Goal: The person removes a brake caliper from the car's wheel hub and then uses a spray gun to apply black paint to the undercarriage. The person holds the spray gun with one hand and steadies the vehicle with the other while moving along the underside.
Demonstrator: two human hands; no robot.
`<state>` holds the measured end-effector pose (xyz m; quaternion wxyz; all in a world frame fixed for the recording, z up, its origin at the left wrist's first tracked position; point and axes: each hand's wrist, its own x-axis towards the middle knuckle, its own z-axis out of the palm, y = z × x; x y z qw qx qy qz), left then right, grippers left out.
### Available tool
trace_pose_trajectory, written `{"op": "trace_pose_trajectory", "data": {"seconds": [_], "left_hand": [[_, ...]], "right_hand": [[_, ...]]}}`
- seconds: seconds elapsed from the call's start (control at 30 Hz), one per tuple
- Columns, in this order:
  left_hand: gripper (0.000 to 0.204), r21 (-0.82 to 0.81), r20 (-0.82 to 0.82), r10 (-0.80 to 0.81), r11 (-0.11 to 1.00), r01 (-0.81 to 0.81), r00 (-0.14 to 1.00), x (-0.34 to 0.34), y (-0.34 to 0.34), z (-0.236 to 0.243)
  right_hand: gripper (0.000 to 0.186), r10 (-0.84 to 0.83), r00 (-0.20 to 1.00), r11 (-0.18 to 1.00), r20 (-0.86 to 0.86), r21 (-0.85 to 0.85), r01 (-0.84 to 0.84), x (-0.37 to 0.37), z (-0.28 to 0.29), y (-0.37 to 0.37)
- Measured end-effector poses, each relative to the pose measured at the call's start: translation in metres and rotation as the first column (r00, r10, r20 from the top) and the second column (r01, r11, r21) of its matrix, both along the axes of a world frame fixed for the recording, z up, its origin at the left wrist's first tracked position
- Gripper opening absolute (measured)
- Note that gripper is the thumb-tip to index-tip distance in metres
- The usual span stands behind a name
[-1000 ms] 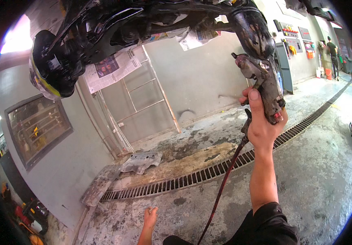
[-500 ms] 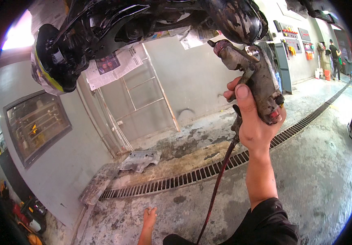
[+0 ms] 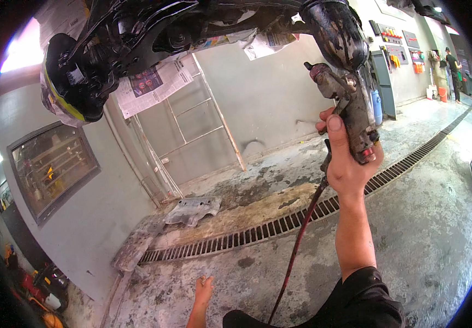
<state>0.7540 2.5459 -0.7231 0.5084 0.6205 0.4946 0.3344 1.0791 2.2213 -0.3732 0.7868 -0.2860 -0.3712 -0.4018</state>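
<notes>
My right hand [image 3: 351, 164] is wrapped round the grip of a paint-smeared spray gun [image 3: 351, 101], its thumb on the near side. The gun is held up with its nozzle pointing to the upper left, and a black-streaked paint cup [image 3: 337, 41] sits on top. A dark red hose [image 3: 296, 257] runs from the grip down to the lower edge. Above and to the left hangs a glossy black vehicle underbody [image 3: 154, 33] with a wheel hub [image 3: 69, 79], apart from the gun. Low in the middle, my left hand [image 3: 204, 287] has its fingers curled in, with nothing visible in them.
Newspaper sheets [image 3: 154, 87] hang behind the underbody. A metal frame [image 3: 197, 115] leans on the grey wall. A drain grate [image 3: 247, 238] crosses the stained floor, with a flat grey panel [image 3: 192, 210] beyond it. Far right, a person [image 3: 453, 76] stands near an orange bucket [image 3: 443, 94].
My right hand and the spray gun have shifted a little to the right and slightly down in the picture. The view has turned slightly. Both hands keep their grip shape.
</notes>
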Motion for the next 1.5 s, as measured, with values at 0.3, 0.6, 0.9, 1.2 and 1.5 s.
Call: {"op": "trace_pose_trajectory", "data": {"seconds": [0.3, 0.6, 0.9, 1.2, 1.5], "left_hand": [[0.076, 0.002, -0.061, 0.022, 1.000, -0.022, 0.998, 0.000, 0.006, -0.011], [0.080, -0.054, -0.110, 0.051, 0.997, -0.057, 0.993, 0.006, -0.005, 0.001], [0.077, -0.036, -0.172, 0.019, 0.999, -0.026, 0.985, 0.004, -0.010, -0.006], [0.080, -0.040, -0.213, 0.038, 0.998, -0.047, 0.976, 0.011, -0.023, 0.018], [0.074, 0.051, -0.197, 0.064, 0.997, -0.055, 0.978, 0.030, -0.022, 0.020]], "right_hand": [[0.048, 0.172, 0.982, 0.983, 0.074, 0.050, -0.176, 0.007, -0.045, 0.043], [0.055, 0.153, 0.970, 0.986, 0.190, -0.097, -0.136, 0.006, -0.076, 0.046], [0.056, 0.202, 0.962, 0.979, 0.186, -0.029, -0.200, 0.020, -0.073, 0.035], [0.053, 0.306, 0.951, 0.951, 0.045, 0.039, -0.307, 0.042, -0.079, 0.039], [0.050, 0.267, 0.964, 0.949, 0.006, 0.174, -0.264, 0.084, -0.079, 0.036]]}}
